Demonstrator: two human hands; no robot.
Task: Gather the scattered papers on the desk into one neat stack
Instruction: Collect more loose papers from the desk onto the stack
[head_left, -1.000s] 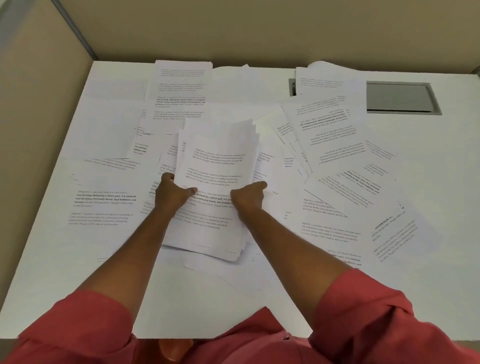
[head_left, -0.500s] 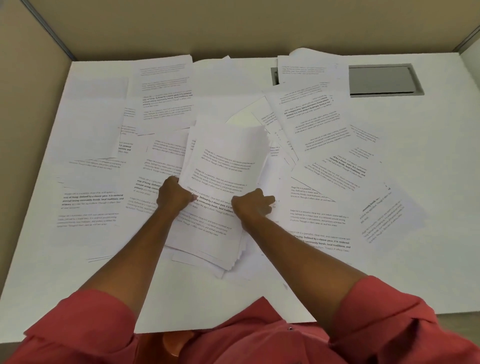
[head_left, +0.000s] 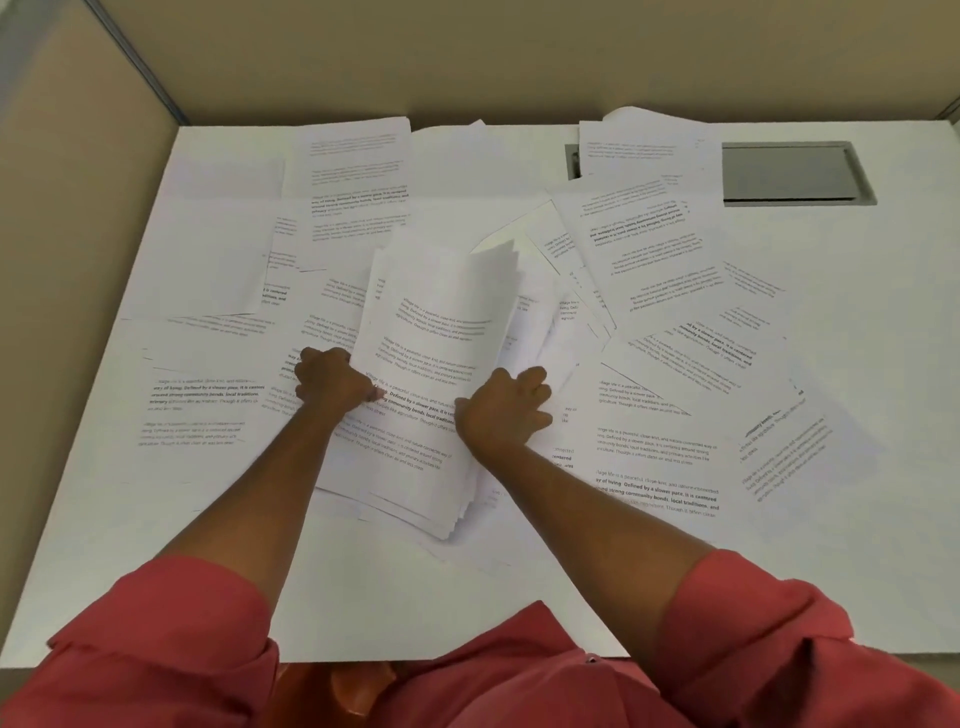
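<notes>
A thick, uneven stack of printed papers (head_left: 431, 364) sits at the middle of the white desk (head_left: 883, 322), tilted slightly to the right, its right side raised off the desk. My left hand (head_left: 332, 384) grips the stack's left edge, thumb on the top sheet. My right hand (head_left: 504, 410) holds the right edge, fingers curled under it. Loose printed sheets lie all around: a fan of sheets on the right (head_left: 670, 332), several on the left (head_left: 208, 405) and at the back (head_left: 353, 176).
A grey metal cable hatch (head_left: 795, 174) is set into the desk at the back right. Beige partition walls (head_left: 467, 57) close off the back and left side. Bare desk shows along the front edge and far right.
The right side of the stack has lifted and curled upward, its far corner fanning out. Both hands keep their hold at about the same place.
</notes>
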